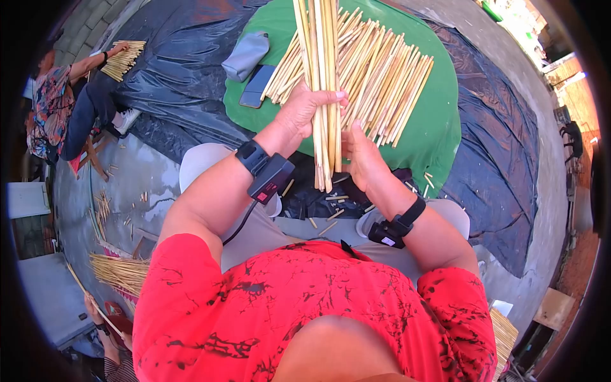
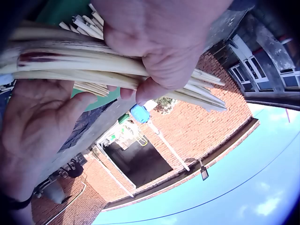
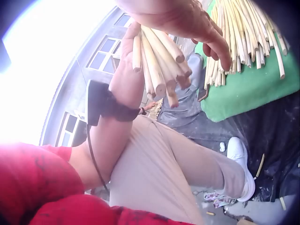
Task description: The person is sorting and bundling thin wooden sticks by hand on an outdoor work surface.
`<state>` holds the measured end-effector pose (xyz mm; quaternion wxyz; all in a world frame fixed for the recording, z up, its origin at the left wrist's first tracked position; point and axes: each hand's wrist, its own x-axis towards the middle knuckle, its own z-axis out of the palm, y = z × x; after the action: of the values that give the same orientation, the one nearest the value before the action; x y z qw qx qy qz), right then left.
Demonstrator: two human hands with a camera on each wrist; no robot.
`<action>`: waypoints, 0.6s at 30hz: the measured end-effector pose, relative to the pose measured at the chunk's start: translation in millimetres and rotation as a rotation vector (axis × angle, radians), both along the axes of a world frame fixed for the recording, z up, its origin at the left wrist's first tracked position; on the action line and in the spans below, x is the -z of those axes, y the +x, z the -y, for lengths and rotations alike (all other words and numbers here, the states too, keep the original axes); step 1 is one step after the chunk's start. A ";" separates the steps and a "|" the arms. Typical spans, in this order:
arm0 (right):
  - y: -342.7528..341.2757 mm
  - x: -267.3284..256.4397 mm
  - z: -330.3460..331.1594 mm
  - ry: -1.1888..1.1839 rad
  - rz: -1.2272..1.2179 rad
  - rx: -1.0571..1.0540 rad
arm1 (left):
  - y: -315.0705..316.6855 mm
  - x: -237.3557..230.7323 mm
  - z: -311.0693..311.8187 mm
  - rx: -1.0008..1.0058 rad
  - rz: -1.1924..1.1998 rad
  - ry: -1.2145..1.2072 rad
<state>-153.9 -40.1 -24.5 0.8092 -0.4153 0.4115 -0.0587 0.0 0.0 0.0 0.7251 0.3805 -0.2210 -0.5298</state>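
Observation:
My left hand (image 1: 304, 109) grips a bundle of pale sticks (image 1: 323, 140), its thumb laid across them; the bundle stands nearly upright over the near edge of the green cloth (image 1: 242, 114). Beside the lower right of the bundle is my right hand (image 1: 366, 159), fingers extended. In the left wrist view the right palm (image 2: 42, 117) faces the sticks (image 2: 84, 63), its fingers partly hidden behind them. The right wrist view shows the cut lower ends of the sticks (image 3: 160, 89). Many more sticks (image 1: 388, 76) lie side by side on the cloth.
A grey pouch (image 1: 247, 56) and a dark phone-like object (image 1: 257, 86) lie at the cloth's left. Short stick pieces (image 1: 336, 215) litter the dark sheet (image 1: 490, 159). At the left, a seated person (image 1: 54, 121) touches other sticks (image 1: 124, 60).

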 end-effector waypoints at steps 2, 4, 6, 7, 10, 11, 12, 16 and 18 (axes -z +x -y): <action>-8.0 -3.6 14.1 -0.277 0.010 0.183 | -18.6 10.6 -6.2 0.134 -0.087 0.173; 13.2 -29.3 26.2 -0.384 0.225 0.198 | -13.7 3.0 -9.5 0.172 0.022 0.198; 9.1 -36.4 26.3 -0.411 0.244 0.206 | -34.4 8.5 -15.0 0.212 0.030 0.238; 9.9 -34.2 24.8 -0.403 0.230 0.191 | -41.3 11.3 -18.1 0.224 0.023 0.245; 14.1 -18.8 28.1 -0.361 0.241 0.211 | -47.9 15.2 -20.0 0.243 0.135 0.291; 15.9 -12.9 28.8 -0.320 0.259 0.236 | -45.5 15.7 -19.4 0.247 0.143 0.293; 17.3 -16.4 27.1 -0.306 0.260 0.236 | -42.7 16.2 -19.4 0.261 0.117 0.275; 14.6 -27.1 26.9 -0.164 0.286 0.223 | -38.2 16.7 -20.2 0.260 0.044 0.236; 15.7 -21.7 30.4 -0.152 0.296 0.219 | -37.1 14.4 -20.7 0.247 0.026 0.243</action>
<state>-138.2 -70.4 -2.9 0.8159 -0.4147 0.3253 -0.2378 -37.1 20.7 -14.4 0.6003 0.4420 -0.2096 -0.6327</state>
